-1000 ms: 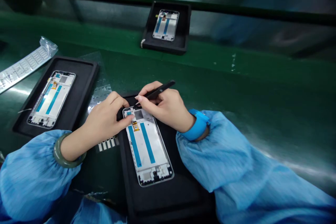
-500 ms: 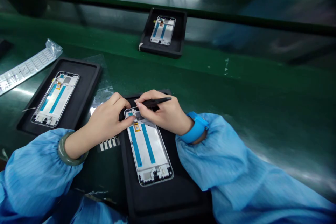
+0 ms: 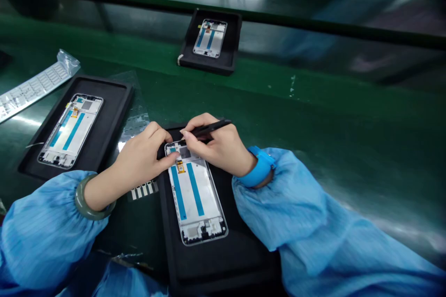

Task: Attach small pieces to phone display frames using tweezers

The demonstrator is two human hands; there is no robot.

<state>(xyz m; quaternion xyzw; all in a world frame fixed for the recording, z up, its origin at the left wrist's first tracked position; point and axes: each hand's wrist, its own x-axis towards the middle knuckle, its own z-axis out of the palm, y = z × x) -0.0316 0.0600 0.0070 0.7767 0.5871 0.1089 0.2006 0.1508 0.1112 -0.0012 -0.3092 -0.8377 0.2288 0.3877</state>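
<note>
The left hand (image 3: 139,160) is resting curled on the top end of one phone frame (image 3: 195,195), though it is hard to tell whether it is gripping, and that frame is lying in the nearest of three black trays (image 3: 251,250). The right hand (image 3: 216,148) is pinching one pair of black tweezers (image 3: 212,127), their tips just above the frame. Relative to the nearest tray, a second tray (image 3: 114,102) is sitting to its left and a third tray (image 3: 205,66) beyond it, each carrying one more frame.
</note>
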